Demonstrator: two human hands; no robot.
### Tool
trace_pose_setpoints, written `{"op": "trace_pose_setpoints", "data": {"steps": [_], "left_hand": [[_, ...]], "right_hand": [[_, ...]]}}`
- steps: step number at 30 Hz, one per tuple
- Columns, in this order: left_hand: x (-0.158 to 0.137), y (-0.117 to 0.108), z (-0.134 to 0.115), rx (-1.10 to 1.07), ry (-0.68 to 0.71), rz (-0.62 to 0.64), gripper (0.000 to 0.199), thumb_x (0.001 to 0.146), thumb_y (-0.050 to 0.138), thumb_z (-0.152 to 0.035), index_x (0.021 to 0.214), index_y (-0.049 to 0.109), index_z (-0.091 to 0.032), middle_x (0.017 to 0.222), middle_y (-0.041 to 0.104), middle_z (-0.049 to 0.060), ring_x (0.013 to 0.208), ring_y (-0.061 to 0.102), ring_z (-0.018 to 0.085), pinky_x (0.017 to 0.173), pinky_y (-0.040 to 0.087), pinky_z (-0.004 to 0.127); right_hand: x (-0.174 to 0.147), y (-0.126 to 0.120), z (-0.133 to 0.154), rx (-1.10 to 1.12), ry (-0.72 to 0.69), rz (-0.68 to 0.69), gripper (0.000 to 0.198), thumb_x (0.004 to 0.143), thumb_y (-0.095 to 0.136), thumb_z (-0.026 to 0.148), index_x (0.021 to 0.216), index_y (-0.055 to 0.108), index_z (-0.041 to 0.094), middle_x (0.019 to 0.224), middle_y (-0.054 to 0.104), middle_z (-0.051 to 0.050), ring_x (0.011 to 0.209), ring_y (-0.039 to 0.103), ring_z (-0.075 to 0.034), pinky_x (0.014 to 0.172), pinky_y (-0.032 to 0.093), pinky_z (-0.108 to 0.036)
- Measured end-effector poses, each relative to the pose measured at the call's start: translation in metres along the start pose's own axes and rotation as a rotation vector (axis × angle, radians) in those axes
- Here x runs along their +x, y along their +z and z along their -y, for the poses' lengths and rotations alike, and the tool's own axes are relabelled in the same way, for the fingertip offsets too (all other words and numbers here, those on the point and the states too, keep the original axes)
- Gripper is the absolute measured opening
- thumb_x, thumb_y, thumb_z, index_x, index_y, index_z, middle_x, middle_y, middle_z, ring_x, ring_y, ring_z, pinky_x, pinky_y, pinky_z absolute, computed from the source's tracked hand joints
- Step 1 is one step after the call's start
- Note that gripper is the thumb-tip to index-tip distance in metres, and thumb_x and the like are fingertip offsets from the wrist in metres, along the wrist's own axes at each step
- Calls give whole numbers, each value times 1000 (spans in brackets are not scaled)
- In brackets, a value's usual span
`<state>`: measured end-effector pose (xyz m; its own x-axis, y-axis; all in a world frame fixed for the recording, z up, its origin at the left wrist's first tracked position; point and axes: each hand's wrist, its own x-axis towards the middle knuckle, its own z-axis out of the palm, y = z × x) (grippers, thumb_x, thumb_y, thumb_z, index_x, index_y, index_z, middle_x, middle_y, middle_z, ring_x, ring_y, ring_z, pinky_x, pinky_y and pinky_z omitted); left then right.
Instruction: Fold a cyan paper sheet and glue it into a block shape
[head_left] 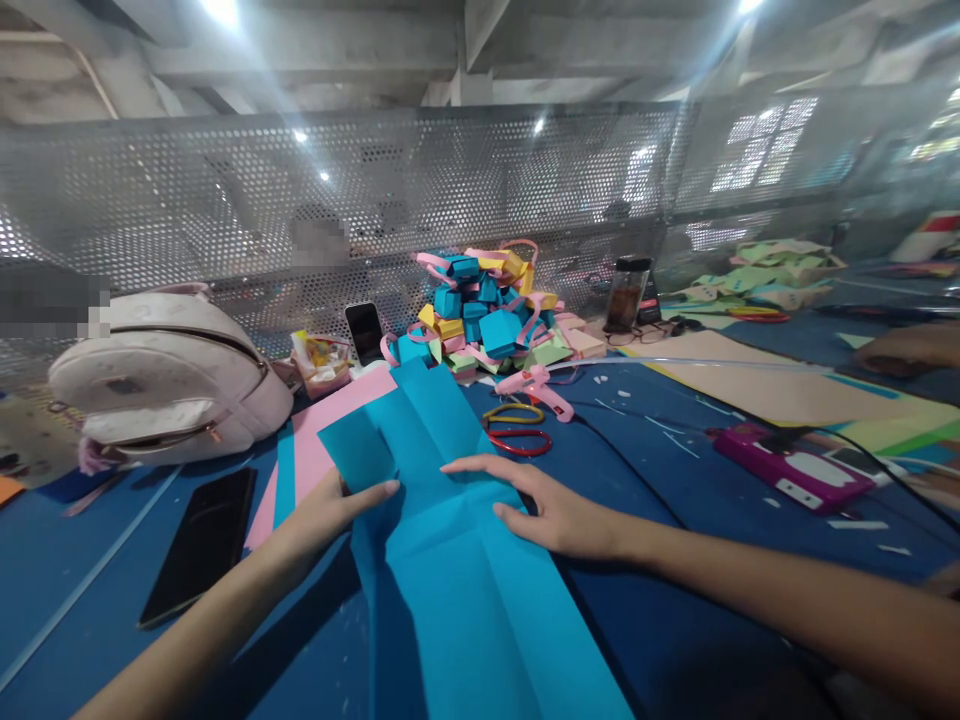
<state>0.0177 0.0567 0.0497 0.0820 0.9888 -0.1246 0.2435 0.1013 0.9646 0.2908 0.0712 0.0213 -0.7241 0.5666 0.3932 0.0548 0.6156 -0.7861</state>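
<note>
In the head view, the blue paper sheet (480, 610) lies lengthwise in front of the person on the blue counter (82, 515), and everything else is placed from it. Its long axis runs from the bottom edge of the view away toward the pile of small paper boxes (480, 325) beyond its far end, leaning a little to the left as it goes. Creases run along and across it, and the far end is split into flaps.

The left hand (346, 507) is at the sheet's left edge, near the flaps, with the thumb on top and the other fingers hidden behind the paper; the grip looks narrow, holding that edge. The right hand (553, 512) comes over the sheet's right edge, its forefinger and thumb spread wide and resting on the upper face. What its remaining fingers do underneath, I cannot tell. Both hands touch the sheet, so neither is nearer; the cross crease lies between them.

Just beyond the sheet's right edge are scissors (525, 453) with yellow and red handles and a pink glue gun (536, 386). Left of the sheet are a pink paper sheet (311, 425) and a black smartphone (201, 540). Well to its right sits a purple power strip (787, 465).
</note>
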Motion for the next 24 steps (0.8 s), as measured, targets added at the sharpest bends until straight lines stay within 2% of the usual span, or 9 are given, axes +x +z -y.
{"op": "trace_pose_setpoints", "data": {"steps": [3, 7, 10, 13, 14, 17, 20, 22, 24], "left_hand": [[0, 1, 3, -64, -28, 9, 46, 69, 83, -40, 108, 70, -20, 113, 73, 10, 104, 69, 30, 85, 56, 36], [0, 0, 6, -131, -41, -10, 51, 71, 82, -38, 116, 65, -20, 118, 71, 10, 104, 69, 30, 87, 57, 36], [0, -2, 6, -172, -26, -72, 56, 74, 81, -38, 124, 61, -23, 122, 69, 9, 106, 68, 28, 87, 57, 35], [0, -5, 7, -188, -40, -170, 57, 73, 81, -39, 123, 61, -19, 117, 71, 12, 99, 71, 30, 76, 59, 36], [0, -5, 7, -192, -44, -195, 58, 72, 81, -40, 122, 61, -18, 115, 72, 13, 95, 72, 31, 71, 60, 36], [0, -2, 9, -222, -19, -227, 60, 71, 80, -39, 123, 60, -18, 114, 72, 12, 92, 72, 30, 68, 59, 35], [-1, 4, 11, -267, 17, -229, 58, 72, 78, -38, 124, 59, -21, 122, 69, 9, 100, 70, 29, 74, 59, 35], [-2, 8, 12, -295, 19, -205, 53, 73, 77, -37, 122, 60, -23, 124, 68, 8, 106, 68, 29, 80, 58, 36], [-6, 12, 12, -314, -17, -127, 44, 73, 77, -36, 113, 65, -21, 118, 71, 8, 107, 67, 30, 84, 57, 37]], "right_hand": [[0, 1, -2, 26, 3, 9, 56, 89, 47, 10, 142, 45, 26, 146, 47, -4, 135, 43, -21, 114, 31, -41], [3, 0, -8, 33, 75, -46, 42, 95, 47, 22, 137, 51, 24, 140, 54, -6, 129, 48, -24, 110, 35, -45], [8, -9, -6, -24, 110, -193, 31, 98, 46, 32, 123, 62, 23, 139, 54, -7, 131, 46, -27, 111, 33, -49], [12, -23, 9, -111, 16, -381, 31, 100, 42, 35, 110, 69, 24, 144, 49, -7, 135, 41, -28, 111, 31, -50], [13, -27, 16, -142, -29, -399, 33, 101, 39, 35, 110, 69, 25, 142, 51, -7, 134, 43, -27, 111, 31, -51], [16, -32, 44, -253, -169, -321, 41, 103, 30, 37, 108, 69, 27, 128, 63, -4, 127, 50, -25, 112, 29, -49], [19, -27, 69, -424, -295, -265, 41, 103, 31, 40, 104, 69, 28, 127, 63, -2, 124, 51, -25, 112, 29, -48], [24, -20, 79, -560, -311, -164, 31, 100, 41, 38, 106, 69, 26, 122, 67, -3, 118, 56, -25, 107, 35, -46], [31, -14, 83, -664, -262, -1, 26, 96, 50, 33, 111, 68, 22, 115, 70, -6, 110, 60, -25, 98, 43, -43]]}}
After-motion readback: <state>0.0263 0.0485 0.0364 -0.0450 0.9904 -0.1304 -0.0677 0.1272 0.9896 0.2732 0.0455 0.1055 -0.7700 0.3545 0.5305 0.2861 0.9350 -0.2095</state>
